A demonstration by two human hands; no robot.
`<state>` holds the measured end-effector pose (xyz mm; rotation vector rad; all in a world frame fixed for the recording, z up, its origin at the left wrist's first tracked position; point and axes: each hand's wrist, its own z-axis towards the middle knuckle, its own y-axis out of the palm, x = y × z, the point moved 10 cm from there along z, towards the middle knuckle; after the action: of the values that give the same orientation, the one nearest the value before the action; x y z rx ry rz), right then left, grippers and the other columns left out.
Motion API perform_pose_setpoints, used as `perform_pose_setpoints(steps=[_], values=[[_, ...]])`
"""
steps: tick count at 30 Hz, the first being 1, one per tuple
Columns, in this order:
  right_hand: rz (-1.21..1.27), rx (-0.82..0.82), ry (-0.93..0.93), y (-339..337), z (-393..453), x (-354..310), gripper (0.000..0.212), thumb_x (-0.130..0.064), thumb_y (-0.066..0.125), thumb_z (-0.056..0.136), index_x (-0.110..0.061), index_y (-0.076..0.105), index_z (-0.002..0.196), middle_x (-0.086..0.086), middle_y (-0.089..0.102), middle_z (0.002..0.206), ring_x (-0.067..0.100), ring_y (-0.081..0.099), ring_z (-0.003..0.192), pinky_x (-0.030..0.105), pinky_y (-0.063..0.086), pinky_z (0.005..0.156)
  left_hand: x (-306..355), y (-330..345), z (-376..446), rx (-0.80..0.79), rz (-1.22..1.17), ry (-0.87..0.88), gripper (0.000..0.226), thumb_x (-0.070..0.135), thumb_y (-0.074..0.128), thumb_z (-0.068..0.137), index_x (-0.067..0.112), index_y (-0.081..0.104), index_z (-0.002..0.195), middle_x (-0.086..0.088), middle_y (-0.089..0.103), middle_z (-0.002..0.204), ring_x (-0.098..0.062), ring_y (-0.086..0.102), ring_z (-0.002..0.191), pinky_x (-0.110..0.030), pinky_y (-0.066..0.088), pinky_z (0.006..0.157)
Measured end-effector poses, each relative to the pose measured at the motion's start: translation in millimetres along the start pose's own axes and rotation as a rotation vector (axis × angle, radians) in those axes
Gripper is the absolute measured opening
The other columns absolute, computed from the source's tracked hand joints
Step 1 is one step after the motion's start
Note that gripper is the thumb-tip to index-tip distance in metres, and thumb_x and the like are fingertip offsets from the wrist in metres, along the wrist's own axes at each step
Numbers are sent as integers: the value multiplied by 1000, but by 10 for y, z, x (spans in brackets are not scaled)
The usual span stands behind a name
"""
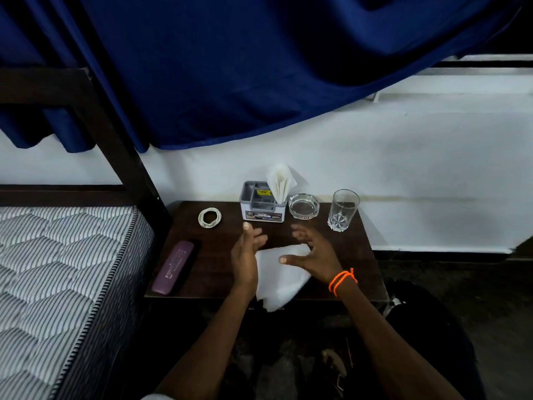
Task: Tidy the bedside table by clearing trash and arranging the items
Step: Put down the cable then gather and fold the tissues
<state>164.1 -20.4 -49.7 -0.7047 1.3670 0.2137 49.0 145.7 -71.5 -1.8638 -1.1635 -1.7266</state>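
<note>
A white tissue [281,280] lies flat on the dark wooden bedside table [216,264], hanging over its front edge. My left hand [245,255] hovers at the tissue's left side, fingers apart and pointing up. Over the tissue's far right corner is my right hand [313,252], with an orange wrist band, fingers curled and spread, empty. Along the back stand a grey tissue holder [261,204] with a white napkin, a glass ashtray [303,205] and a clear drinking glass [342,210]. A coiled white cable [209,217] and a purple case [173,267] lie at the left.
A striped mattress [57,269] on a dark bed frame [135,168] borders the table on the left. A blue curtain [230,67] hangs above against the white wall. Dark floor lies to the right and below the table.
</note>
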Motion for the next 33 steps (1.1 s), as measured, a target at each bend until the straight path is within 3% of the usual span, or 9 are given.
perform_pose_setpoints(steps=[3,6,9,12,17,20,23,28,33], values=[[-127,8,-23,-26,8,1,66,-32,96,61,-20,69,120,-9,70,115,-7,62,102,1,41,80,-22,74,-61,-101,162,-15,65,77,58,83,17,77,100,-4,79,98,-13,74,97,-31,53,91],[-226,-13,-8,3,32,139,49,-31,91,70,-17,73,114,-9,70,109,-3,63,101,2,41,81,-2,209,-179,-284,510,139,52,75,65,80,26,77,96,13,76,100,0,68,99,-26,51,91],[-350,-97,-4,93,-2,298,35,-23,89,73,-16,76,105,-1,71,109,18,67,108,18,48,93,-172,290,-301,-479,974,312,66,84,59,75,31,75,109,15,73,116,2,63,110,-22,48,100],[-488,-125,-55,139,-56,394,32,-35,86,74,-20,77,100,0,73,112,20,66,111,35,49,101,-387,245,-346,-567,1191,405,76,91,53,73,28,77,108,12,73,117,-2,64,112,-26,49,103],[-717,-277,-78,138,-138,280,56,-43,77,72,-35,64,126,-4,58,138,20,44,138,46,36,113,-454,203,-272,-598,1158,314,60,71,55,82,21,78,105,7,74,117,-9,66,112,-33,50,104],[-915,-536,-38,213,-399,349,92,-37,82,70,-38,37,150,-9,29,161,16,20,150,42,21,117,-447,183,-263,-611,1100,309,43,43,57,84,15,79,106,0,74,121,-17,67,115,-35,49,105],[-1153,-668,-68,202,-623,570,119,-41,84,66,-43,8,158,-8,-2,169,16,1,154,48,18,118,-441,162,-267,-603,1068,289,37,29,57,81,14,79,107,-1,73,125,-18,64,122,-35,47,109],[-1290,-520,-240,117,-741,687,105,-3,54,83,-50,-8,154,-7,-6,169,22,3,156,53,31,113,-483,152,-271,-604,1049,236,39,28,56,79,13,79,105,-2,72,127,-17,62,125,-33,46,110],[-1166,-512,-261,168,-740,619,88,-28,59,78,-48,21,155,-6,17,168,22,19,154,47,31,108,-538,126,-241,-587,1018,157,37,27,56,78,14,80,103,-1,72,125,-16,62,124,-33,45,111]])
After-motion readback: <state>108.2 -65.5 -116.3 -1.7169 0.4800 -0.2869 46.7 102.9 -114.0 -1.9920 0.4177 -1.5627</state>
